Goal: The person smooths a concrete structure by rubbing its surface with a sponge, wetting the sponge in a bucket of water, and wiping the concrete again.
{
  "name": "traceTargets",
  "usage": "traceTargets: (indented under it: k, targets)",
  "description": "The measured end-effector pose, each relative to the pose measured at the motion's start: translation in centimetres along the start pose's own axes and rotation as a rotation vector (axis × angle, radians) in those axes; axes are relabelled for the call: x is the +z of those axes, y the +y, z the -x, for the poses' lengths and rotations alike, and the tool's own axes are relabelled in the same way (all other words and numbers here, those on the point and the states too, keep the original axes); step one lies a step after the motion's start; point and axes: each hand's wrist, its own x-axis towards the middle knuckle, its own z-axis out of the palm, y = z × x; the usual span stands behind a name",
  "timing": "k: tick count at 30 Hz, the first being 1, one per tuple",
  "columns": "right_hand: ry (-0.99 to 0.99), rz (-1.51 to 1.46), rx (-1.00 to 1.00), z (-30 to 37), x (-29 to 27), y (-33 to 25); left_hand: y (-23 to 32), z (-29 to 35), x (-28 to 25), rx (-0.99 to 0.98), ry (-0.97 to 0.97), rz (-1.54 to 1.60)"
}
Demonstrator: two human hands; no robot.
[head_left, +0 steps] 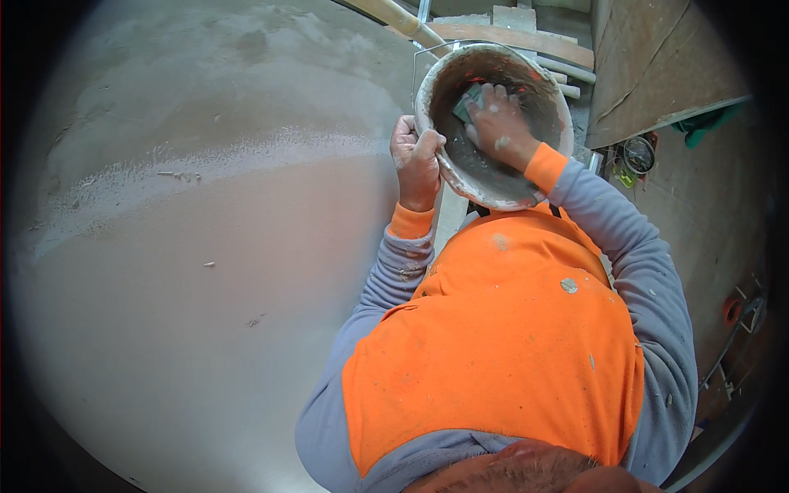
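A plaster-smeared bucket is tilted with its mouth facing me, just beyond my orange-and-grey sweatshirt. Its rim is caked with pale residue, and a thin wire handle arches over the far left side. My left hand is closed round the left rim, thumb on top. Inside the bucket, my right hand presses a flat green piece against the inner wall with its fingers. Whether that piece is a sponge or a scraper I cannot tell. Both hands are dusted with plaster.
A plastered wall with a rough, wetter band fills the left. Beyond the bucket lie a bamboo pole and wooden boards. To the right are a brown panel, a green cloth and a small round dark container.
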Motion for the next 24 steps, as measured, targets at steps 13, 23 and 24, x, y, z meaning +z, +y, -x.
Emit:
traceTargets:
  k: [13, 23, 24]
  targets:
    - [0.013, -0.085, -0.134, 0.2, -1.9, 0.0, 1.5, 0.2, 0.0, 0.114, 0.013, -0.42]
    - [-0.028, -0.049, -0.142, 2.4, -7.1, -0.2, -0.2, 0.7, -0.1, 0.02, 0.115, -0.159]
    - [0.023, -0.148, -0.077, 2.7, -8.3, -0.3, 0.2, 0.9, 0.2, 0.009, 0.119, -0.103]
